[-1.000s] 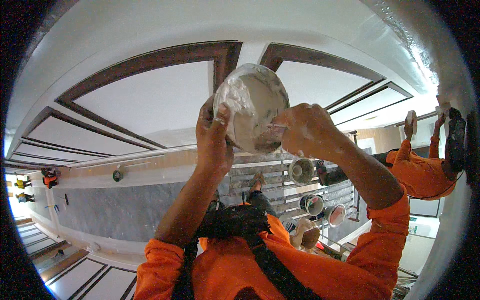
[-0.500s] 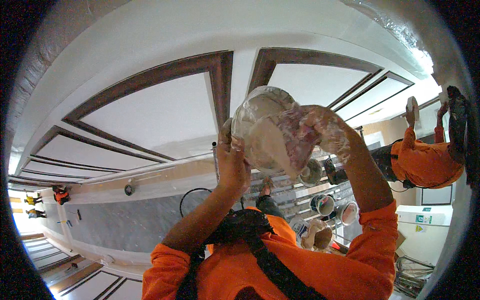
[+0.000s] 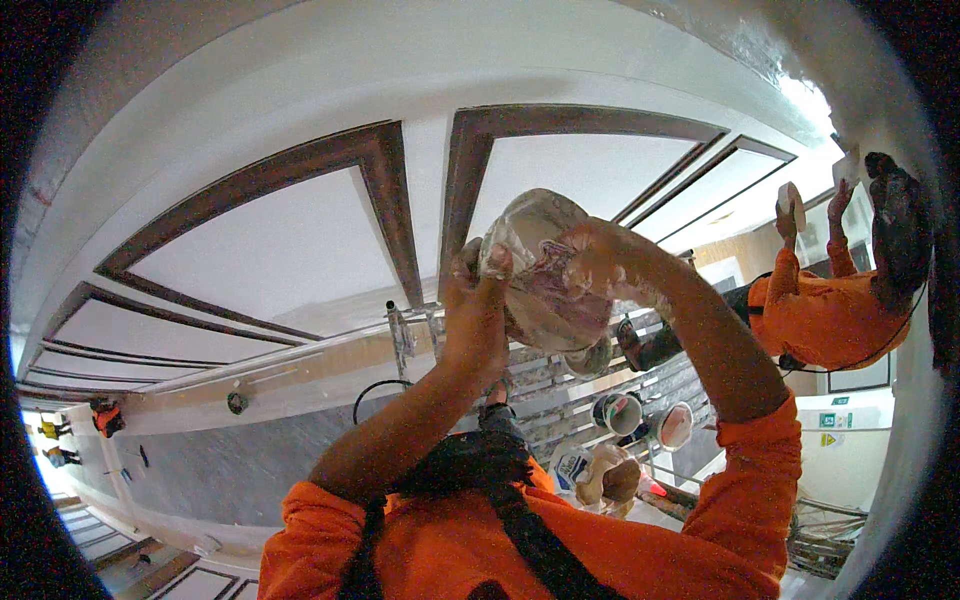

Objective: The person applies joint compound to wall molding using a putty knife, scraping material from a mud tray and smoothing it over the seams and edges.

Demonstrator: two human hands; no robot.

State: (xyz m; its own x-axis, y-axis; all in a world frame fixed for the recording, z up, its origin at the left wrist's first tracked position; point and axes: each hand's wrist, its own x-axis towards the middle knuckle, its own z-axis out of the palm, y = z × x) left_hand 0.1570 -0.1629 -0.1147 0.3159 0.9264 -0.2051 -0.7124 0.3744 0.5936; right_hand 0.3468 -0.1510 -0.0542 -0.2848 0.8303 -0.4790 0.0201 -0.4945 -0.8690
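Note:
My left hand is closed on the near left rim of a round, plaster-smeared bowl, held up in front of me and tilted. The bowl's inside is coated in off-white, wet-looking plaster. My right hand, streaked with plaster, is at the bowl's right side, fingers curled round a crumpled, pinkish-white cloth that lies against the bowl. The cloth's exact kind is hard to make out under the plaster. Both arms are bent, in orange sleeves.
Underfoot lies a slatted platform. Two buckets and an open sack stand on it. Brown-framed white panels line the ceiling. At right, another person in orange reaches up holding a pale object. More people are far left.
The bowl has tipped and turned, with the cloth and my right hand drawn in closer over it. My view has shifted, and the other person's arms have moved.

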